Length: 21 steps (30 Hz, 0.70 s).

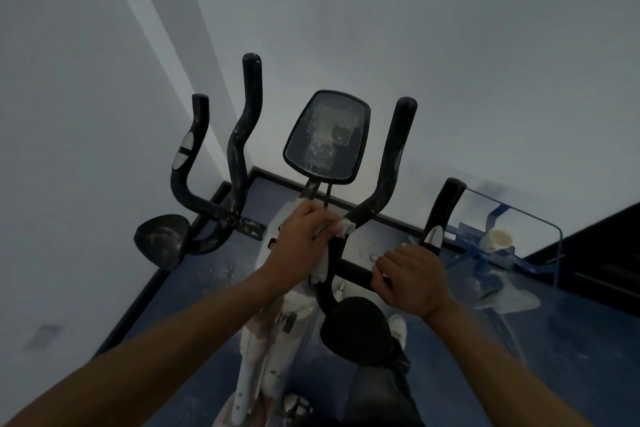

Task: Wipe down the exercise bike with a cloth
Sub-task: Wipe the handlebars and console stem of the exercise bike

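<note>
Two armrest pads point(162, 239) flank the bike; glass table point(540, 218), perhaps, right.

A clear glass table point(540, 215) on a blue frame stands against the white wall point(450, 28), bearing a white cup point(498, 240), over blue flooring point(571, 340).

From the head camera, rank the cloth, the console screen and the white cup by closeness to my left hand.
From the left hand:
1. Cloth, gripped in that hand, on the handlebar stem.
2. Console screen, just above and ahead.
3. White cup, far right on the glass table.
</note>
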Motion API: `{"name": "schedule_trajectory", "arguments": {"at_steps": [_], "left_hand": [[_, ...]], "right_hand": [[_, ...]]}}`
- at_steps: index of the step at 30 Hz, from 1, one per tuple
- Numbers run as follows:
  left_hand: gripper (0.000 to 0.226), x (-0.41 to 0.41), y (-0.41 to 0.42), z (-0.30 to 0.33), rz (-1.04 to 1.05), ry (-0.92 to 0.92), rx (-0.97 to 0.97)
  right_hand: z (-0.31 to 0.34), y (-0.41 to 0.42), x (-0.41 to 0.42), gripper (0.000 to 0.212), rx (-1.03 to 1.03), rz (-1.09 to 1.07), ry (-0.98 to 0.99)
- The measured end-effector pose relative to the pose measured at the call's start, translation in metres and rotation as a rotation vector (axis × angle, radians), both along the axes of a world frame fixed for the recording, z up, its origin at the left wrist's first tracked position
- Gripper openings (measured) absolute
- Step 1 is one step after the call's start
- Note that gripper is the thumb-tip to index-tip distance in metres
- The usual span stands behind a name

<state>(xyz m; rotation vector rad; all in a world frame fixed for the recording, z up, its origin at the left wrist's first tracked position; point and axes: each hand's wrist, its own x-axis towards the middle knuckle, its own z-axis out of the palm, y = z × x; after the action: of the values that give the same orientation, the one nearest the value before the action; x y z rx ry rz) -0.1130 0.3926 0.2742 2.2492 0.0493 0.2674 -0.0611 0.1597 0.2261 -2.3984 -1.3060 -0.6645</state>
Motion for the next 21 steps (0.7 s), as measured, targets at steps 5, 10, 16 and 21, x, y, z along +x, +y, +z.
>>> {"name": "schedule_trajectory", "arguments": {"at_steps": [5,10,16,21], "left_hand": [[0.011,-0.037,0.002,-0.012,0.030,0.052,-0.043],[0.007,0.005,-0.002,-0.003,0.107,-0.039,-0.042],[0.015,0.027,-0.012,0.001,-0.004,-0.062,-0.012],[0.007,-0.018,0.010,-0.010,-0.042,0.035,0.024]], "right_hand": [[-0.002,0.000,0.001,0.037,0.009,-0.002,0.001],[-0.004,-0.001,0.001,0.037,-0.007,-0.011,0.006],[-0.005,-0.001,0.002,0.037,-0.010,0.004,0.016],[-0.004,-0.001,0.002,0.037,-0.013,0.012,0.016]]}}
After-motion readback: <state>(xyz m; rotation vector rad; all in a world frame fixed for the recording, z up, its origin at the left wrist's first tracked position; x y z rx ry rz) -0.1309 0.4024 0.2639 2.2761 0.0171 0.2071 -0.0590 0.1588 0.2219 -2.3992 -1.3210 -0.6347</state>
